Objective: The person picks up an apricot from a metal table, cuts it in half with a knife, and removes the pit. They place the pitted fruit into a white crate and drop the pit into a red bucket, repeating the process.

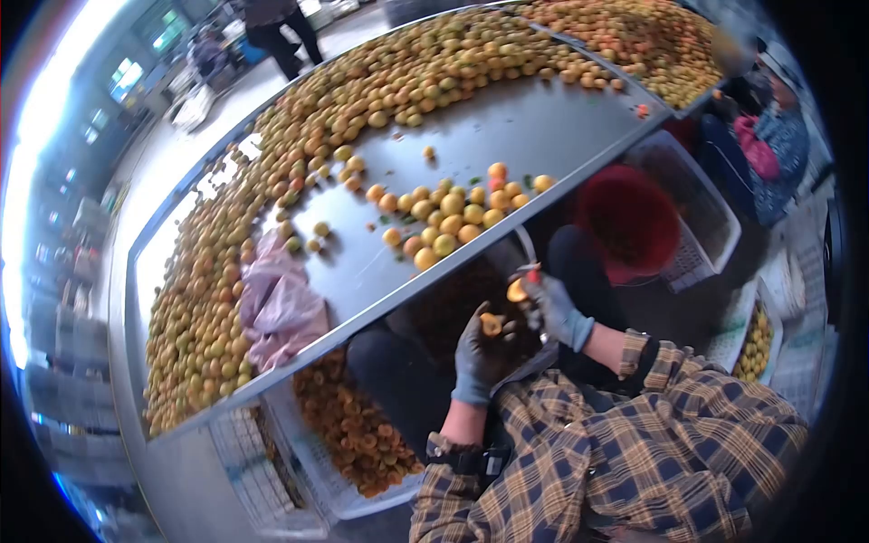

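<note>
Both my hands wear grey-blue gloves with dark, stained fingers and are held over my lap. My left hand [478, 348] is closed around a cut orange fruit piece [491, 324], its cut face showing. To the right, my right hand [554, 306] is closed on a small tool with a red part [533, 275]; another orange fruit piece [517, 290] is at its fingertips. The two hands are apart. Below and between them is a dark container, its contents too dim to tell. A loose group of whole fruits [451, 223] lies near the metal table's edge.
The metal table [380, 299] bears a long heap of fruit [398, 81] and a pink cloth [276, 303]. Below are a crate of cut fruit [358, 430], a red bucket [627, 222] and a white crate [715, 213]. A co-worker [778, 154] sits at the right; another person [276, 32] stands behind.
</note>
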Demonstrator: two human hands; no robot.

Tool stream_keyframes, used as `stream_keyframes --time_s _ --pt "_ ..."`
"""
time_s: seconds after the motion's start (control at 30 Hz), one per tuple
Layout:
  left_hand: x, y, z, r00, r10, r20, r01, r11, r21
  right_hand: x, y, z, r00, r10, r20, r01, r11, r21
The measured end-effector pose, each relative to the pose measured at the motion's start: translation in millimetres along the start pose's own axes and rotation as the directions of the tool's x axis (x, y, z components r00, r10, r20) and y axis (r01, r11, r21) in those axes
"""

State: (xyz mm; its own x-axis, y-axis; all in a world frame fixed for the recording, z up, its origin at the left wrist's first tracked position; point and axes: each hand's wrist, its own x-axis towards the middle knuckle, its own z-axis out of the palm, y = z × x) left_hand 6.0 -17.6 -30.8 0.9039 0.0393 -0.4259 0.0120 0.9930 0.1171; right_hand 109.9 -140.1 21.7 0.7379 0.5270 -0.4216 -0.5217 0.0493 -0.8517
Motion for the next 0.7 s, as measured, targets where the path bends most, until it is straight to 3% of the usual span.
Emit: stream_keyframes --time_s 0.03,0.1,0.13,0.17,0.2,0.23,0.3,0.33,0.4,0.5,0.57,0.6,0.7 --pt "-1 0 -10 0.995 0.081 0.050 -0.085 0.993 0.087 -2 -12 13 0.996 -0.029 -0.079 0.024 0.998 -0.063" --pt "11 2 -34 0.995 0.022 0.102 -0.022 1.000 -0.002 -21 -34 56 0.991 -0.069 0.114 0.066 0.997 0.030" --pt "-1 -1 -7 0.991 0.082 0.105 -0.082 0.997 -0.004 -19 -28 64 0.930 -0.148 0.336 0.160 0.987 -0.008" --pt "-4 -2 -3 0.992 0.061 0.111 -0.062 0.998 -0.002 -22 -36 73 0.915 -0.196 0.352 0.222 0.974 -0.036" --pt "-6 -3 0 0.974 0.176 0.142 -0.204 0.955 0.216 -24 -44 81 0.898 -0.243 0.368 0.284 0.957 -0.062" --pt "-6 -1 2 0.984 0.127 0.121 -0.142 0.982 0.125 -27 -52 90 0.878 -0.289 0.382 0.345 0.935 -0.087" --pt "-7 2 3 0.996 0.027 0.079 -0.022 0.998 -0.066 -10 -54 75 0.908 -0.327 0.261 0.331 0.943 0.030" --pt "-6 4 -3 0.988 0.020 0.152 -0.017 1.000 -0.019 -6 -53 72 0.920 -0.345 0.185 0.329 0.938 0.111" --pt "-2 -1 -15 0.977 0.000 0.215 -0.004 1.000 0.018 -2 -45 59 0.923 -0.326 0.206 0.303 0.944 0.133" --pt "6 -6 -22 0.938 -0.092 0.335 0.121 0.990 -0.066 -1 -32 58 0.922 -0.321 0.218 0.284 0.941 0.184" --pt "6 -14 -22 0.898 -0.155 0.412 0.207 0.975 -0.084 -1 -25 57 0.894 -0.407 0.186 0.396 0.913 0.098" --pt "5 -17 -24 0.899 -0.155 0.409 0.207 0.975 -0.085 -1 -24 56 0.890 -0.421 0.173 0.416 0.907 0.070" --pt "2 -24 -29 0.992 -0.031 0.124 0.024 0.998 0.065 0 -15 54 0.893 -0.403 0.199 0.382 0.914 0.136"
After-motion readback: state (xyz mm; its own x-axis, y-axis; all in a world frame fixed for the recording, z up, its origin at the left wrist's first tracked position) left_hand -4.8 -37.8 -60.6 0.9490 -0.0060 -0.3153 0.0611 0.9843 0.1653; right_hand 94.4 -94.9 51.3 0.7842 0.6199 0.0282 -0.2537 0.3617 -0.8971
